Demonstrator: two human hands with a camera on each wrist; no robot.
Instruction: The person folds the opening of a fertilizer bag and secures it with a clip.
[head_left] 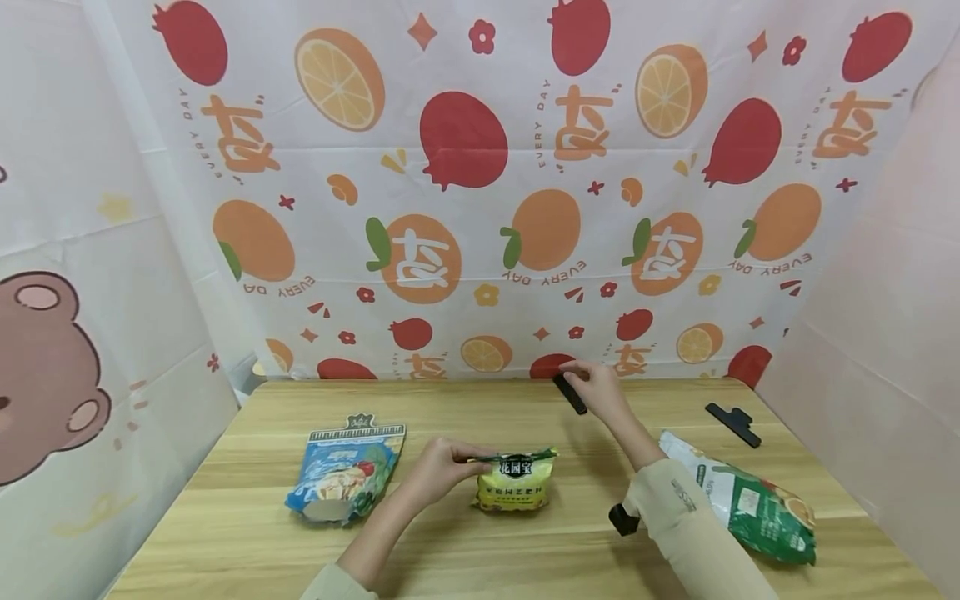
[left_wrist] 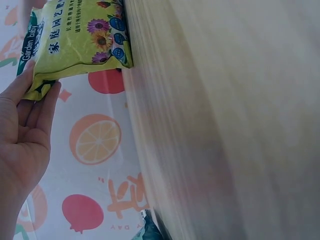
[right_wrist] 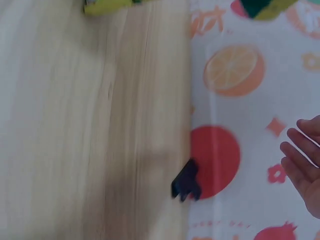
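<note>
A yellow "Garden baby" bag [head_left: 515,490] with a dark green top stands on the table in the head view. My left hand [head_left: 442,475] pinches its top left corner. In the left wrist view the thumb [left_wrist: 25,79] lies over the bag's [left_wrist: 75,45] edge with fingers behind. My right hand [head_left: 596,390] is at the far table edge beside a black clip [head_left: 572,395]. The right wrist view shows the right hand's [right_wrist: 305,170] fingers extended and holding nothing, with the blurred clip [right_wrist: 185,182] apart from them.
A blue bag [head_left: 347,475] lies at the left, with a dark, striped top. On the right lie a green and white bag [head_left: 750,504] and another black clip [head_left: 733,423]. A fruit-print sheet [head_left: 480,250] hangs behind the wooden table [head_left: 465,567].
</note>
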